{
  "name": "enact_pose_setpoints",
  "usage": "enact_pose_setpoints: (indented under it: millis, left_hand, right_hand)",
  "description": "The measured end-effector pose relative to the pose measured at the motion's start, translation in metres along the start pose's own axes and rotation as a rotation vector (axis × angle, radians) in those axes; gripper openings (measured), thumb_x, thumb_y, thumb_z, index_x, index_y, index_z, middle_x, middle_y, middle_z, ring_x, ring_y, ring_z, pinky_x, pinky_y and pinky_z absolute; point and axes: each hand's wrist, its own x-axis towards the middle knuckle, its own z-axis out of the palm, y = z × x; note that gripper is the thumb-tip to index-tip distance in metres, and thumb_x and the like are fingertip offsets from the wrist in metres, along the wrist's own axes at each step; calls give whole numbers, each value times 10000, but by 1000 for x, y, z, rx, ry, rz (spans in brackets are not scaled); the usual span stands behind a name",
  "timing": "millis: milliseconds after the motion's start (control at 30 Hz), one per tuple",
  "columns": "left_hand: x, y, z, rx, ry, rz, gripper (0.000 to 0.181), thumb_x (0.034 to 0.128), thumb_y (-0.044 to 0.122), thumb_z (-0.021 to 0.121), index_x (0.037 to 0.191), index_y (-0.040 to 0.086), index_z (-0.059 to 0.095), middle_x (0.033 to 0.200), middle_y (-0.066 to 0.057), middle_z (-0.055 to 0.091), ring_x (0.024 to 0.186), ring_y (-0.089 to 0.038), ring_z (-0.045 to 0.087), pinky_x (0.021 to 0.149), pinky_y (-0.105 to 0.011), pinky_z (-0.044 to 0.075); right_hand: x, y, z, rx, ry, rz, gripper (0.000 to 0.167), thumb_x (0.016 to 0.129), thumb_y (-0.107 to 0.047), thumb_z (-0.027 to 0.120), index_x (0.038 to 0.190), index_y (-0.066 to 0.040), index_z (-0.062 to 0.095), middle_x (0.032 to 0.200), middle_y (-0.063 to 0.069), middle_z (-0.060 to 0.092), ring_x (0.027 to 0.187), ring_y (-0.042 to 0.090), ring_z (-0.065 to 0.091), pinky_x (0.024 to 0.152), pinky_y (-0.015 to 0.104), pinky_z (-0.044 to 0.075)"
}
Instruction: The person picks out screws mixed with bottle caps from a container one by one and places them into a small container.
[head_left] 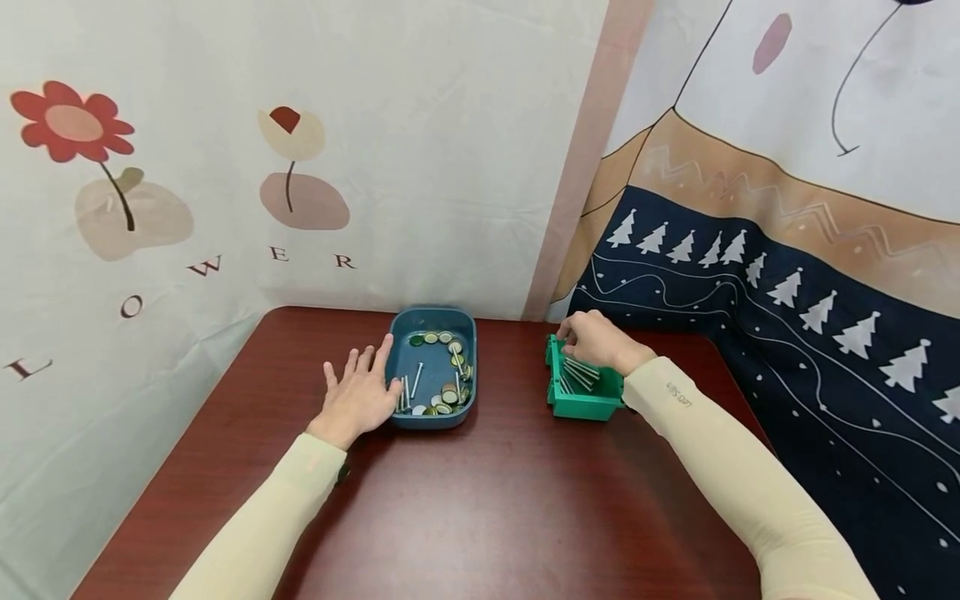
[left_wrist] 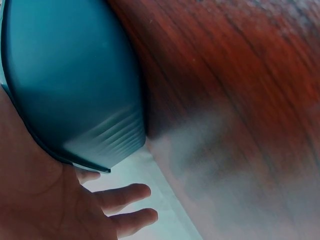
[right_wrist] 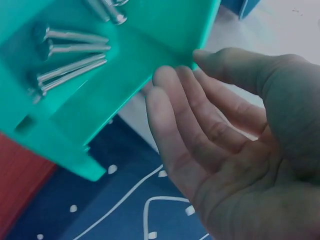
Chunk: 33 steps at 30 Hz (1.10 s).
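A blue tray (head_left: 433,422) holds bottle caps (head_left: 449,396) and several long metal screws (head_left: 417,380). My left hand (head_left: 357,395) rests against its left rim, fingers straight and spread; in the left wrist view the palm (left_wrist: 45,200) touches the tray's edge. To the right stands a green bin (head_left: 587,407) with several long screws (head_left: 581,373) inside. Over its far rim is my right hand (head_left: 602,342). Seen from the right wrist, its loosely bent fingers (right_wrist: 195,117) lie beside the bin's edge, and nothing shows between them and the thumb.
Both containers stand on a dark red wooden table (head_left: 480,500), near its back edge. Behind it hangs a pale cloth (head_left: 450,167) with printed flowers. A dark blue cloth (head_left: 817,375) with white trees hangs along the right side.
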Motion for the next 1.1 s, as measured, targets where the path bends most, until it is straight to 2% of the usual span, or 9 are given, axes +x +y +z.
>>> enact_pose_setpoints:
  millis: [133, 267, 400, 533, 733, 967, 1100]
  left_hand:
    - [0, 0, 0, -1, 0, 2, 844, 1188, 391, 474, 1903, 203, 68, 1909, -329, 245, 1791, -613, 146, 1370, -912, -9]
    - [0, -1, -1, -4, 2, -2, 844, 1189, 392, 476, 1904, 204, 69, 1908, -331, 244, 1790, -614, 144, 1370, -910, -16]
    - [0, -1, -1, -9, -3, -4, 850, 1188, 393, 479, 1904, 207, 60, 1909, -331, 240, 1792, -613, 136, 1370, -909, -27]
    - [1, -2, 0, -7, -1, 1, 852, 1189, 402, 481, 1904, 213, 57, 1910, -329, 241, 1791, -612, 146, 1369, -913, -9]
    - [0, -2, -1, -13, -5, -1, 840, 1194, 417, 470, 1904, 224, 65, 1918, -320, 222, 1797, -602, 137, 1373, -908, -8]
    - [1, -4, -2, -23, -22, 9, 832, 1202, 451, 454, 1905, 231, 68, 1928, -312, 198, 1800, -612, 85, 1378, -899, -15]
    - [1, -5, -4, -32, -38, 16, 829, 1214, 464, 444, 1905, 237, 47, 1929, -319, 181, 1798, -625, 58, 1375, -902, -15]
  right_hand:
    - [1, -16, 1, -3, 53, -31, 246, 1102, -57, 755, 1328, 7, 828, 1227, 176, 868, 1093, 290, 824, 1051, 498, 702]
    - [3, -34, 5, 6, 84, -101, 220, 1096, -77, 773, 1303, -35, 833, 1168, 135, 869, 1024, 250, 809, 989, 445, 711]
    - [10, -52, 12, 25, 75, -161, 242, 1101, -97, 779, 1332, -49, 828, 1169, 114, 859, 967, 207, 776, 917, 385, 707]
    - [19, -69, 21, 32, 54, -221, 279, 1098, -94, 788, 1371, -43, 818, 1256, 143, 856, 1015, 217, 797, 956, 380, 716]
    - [32, -92, 37, -1, 5, -354, 323, 1105, -113, 794, 1422, -55, 799, 1350, 159, 805, 1141, 256, 804, 1019, 374, 697]
    - [51, -119, 52, -56, -121, -458, 403, 1124, -141, 778, 1520, -74, 755, 1444, 191, 737, 1202, 324, 768, 1073, 422, 658]
    - [63, -136, 60, -134, -189, -483, 458, 1128, -182, 790, 1569, -82, 720, 1590, 181, 673, 1441, 346, 708, 1194, 433, 627]
